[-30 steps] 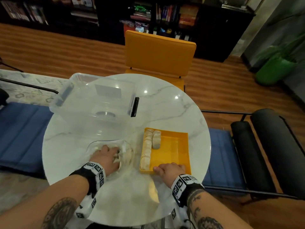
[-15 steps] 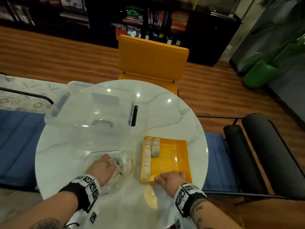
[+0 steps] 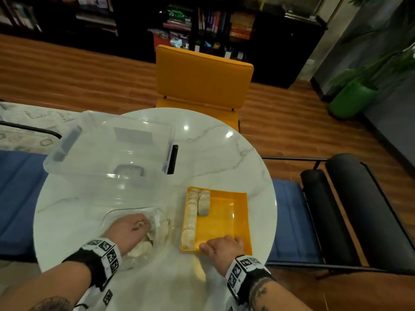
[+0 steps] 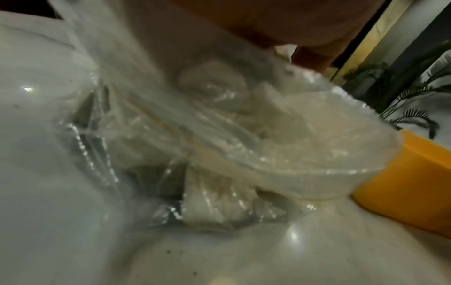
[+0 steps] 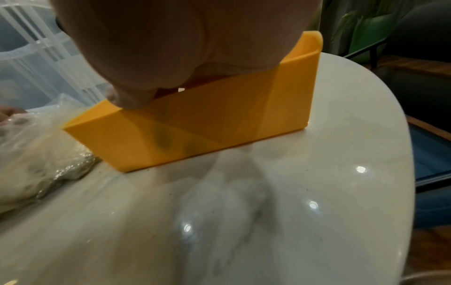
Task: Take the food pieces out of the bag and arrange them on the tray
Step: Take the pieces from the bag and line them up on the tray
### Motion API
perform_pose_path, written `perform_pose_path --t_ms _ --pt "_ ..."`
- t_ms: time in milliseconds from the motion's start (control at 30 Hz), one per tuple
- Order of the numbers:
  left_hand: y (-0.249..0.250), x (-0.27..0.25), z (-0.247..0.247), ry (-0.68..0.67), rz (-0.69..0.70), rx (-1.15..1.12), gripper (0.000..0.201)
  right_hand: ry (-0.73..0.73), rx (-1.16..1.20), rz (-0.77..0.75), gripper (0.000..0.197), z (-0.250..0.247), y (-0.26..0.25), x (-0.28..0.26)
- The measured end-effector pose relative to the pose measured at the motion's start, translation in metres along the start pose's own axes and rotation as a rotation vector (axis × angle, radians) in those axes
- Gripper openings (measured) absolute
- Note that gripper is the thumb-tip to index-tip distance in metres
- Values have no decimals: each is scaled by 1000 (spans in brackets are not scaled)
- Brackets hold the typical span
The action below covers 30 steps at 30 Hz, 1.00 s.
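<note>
A clear plastic bag (image 3: 158, 219) of pale food pieces (image 3: 138, 251) lies on the table's near left. My left hand (image 3: 143, 225) is inside it, fingers curled round a piece. In the left wrist view the bag (image 4: 219, 135) fills the frame, with pieces showing through the crumpled film. To the bag's right sits the orange tray (image 3: 224, 218). It holds a long row of pieces (image 3: 190, 218) along its left wall and a short row (image 3: 204, 205) beside that. My right hand (image 3: 222, 242) grips the tray's near rim (image 5: 195, 125), thumb on the outside.
A large clear storage box (image 3: 107, 149) stands at the back left of the round marble table (image 3: 224, 153). An orange chair (image 3: 202, 75) is behind the table. The table edge runs close to the tray's right side. Blue cushioned seats flank the table.
My left hand has worked a little further into the bag and its fingers have shifted among the pieces. The right hand stays on the tray's near rim. The tray's pieces are unchanged.
</note>
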<state>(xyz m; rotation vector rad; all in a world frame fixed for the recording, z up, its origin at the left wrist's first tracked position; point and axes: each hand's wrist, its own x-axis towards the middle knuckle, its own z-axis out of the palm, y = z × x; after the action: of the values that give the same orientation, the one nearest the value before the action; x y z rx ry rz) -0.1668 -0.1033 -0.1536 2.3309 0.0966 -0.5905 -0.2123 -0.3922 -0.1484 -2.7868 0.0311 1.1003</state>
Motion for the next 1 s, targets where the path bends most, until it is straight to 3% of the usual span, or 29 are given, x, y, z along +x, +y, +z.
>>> perform_pose_path --t_ms 100,267,467,533,800,933,1000 --pt "3 -1 1 101 -44 114 31 -10 -11 -12 57 -1 2 5" --pt "15 -4 3 320 -129 33 33 -7 -26 -51 59 4 6 10" --pt "21 -7 -3 466 -202 -195 34 -27 4 -61 74 6 9 11" --pt "22 -5 -7 471 -234 -322 32 -28 10 -56 64 5 8 10" --pt "38 -6 -13 355 -227 -790 34 -42 43 -24 56 -2 5 5" --pt "63 -11 -15 98 -337 -1171 42 -21 38 -26 55 -4 5 2" --pt "71 -10 -23 -60 -375 -1364 35 -5 18 -37 57 -16 -2 4"
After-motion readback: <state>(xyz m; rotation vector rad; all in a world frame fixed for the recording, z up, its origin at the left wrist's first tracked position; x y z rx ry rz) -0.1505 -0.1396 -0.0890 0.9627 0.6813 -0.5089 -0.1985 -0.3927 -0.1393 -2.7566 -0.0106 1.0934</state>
